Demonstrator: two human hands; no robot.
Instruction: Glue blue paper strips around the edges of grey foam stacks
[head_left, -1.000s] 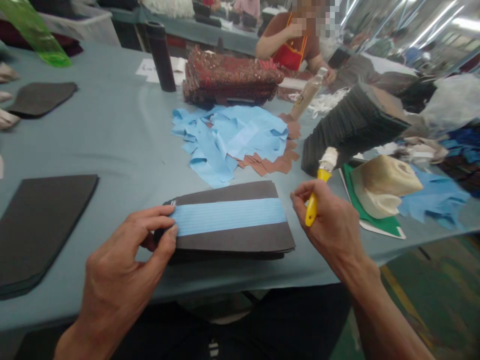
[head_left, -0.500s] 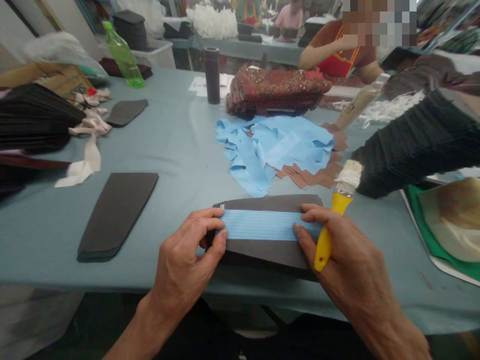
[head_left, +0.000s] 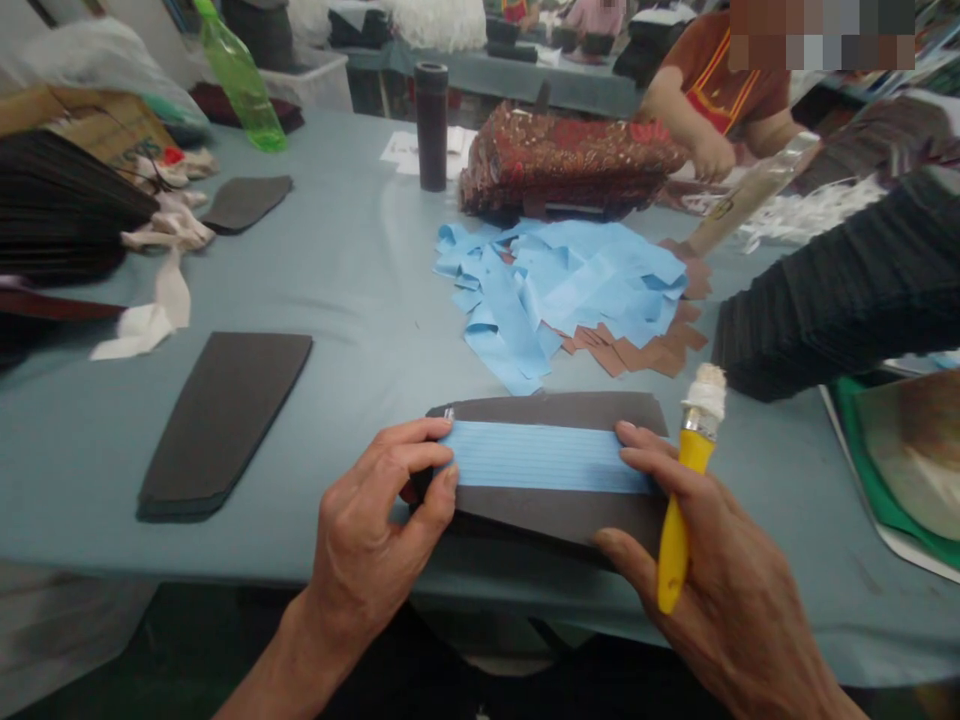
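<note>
A fanned set of light blue strips [head_left: 547,458] lies across a pile of dark grey cut panels [head_left: 555,410] near the table's front edge. My left hand [head_left: 382,510] pinches the strips' left end, thumb below and fingertips above. A yellow-handled paintbrush [head_left: 686,520] is lodged in my right hand [head_left: 727,580], its whitish, caked bristles pointing up and away. That hand's fingertips rest on the right end of the strips, while its thumb sits lower, at the panels' near edge. Its inner fingers are hidden behind the brush.
Loose blue strips [head_left: 577,280] and brown scraps [head_left: 645,350] lie beyond the panels. More dark panels [head_left: 229,420] are on the left. A tall dark stack [head_left: 840,290] leans at right, a patterned fabric bundle [head_left: 570,160] behind. Across the table sits a co-worker [head_left: 720,90].
My right thumb has come off the blue strips and dropped to the panels' near edge. The right hand and brush have shifted right and nearer to me; my left hand keeps its pinch.
</note>
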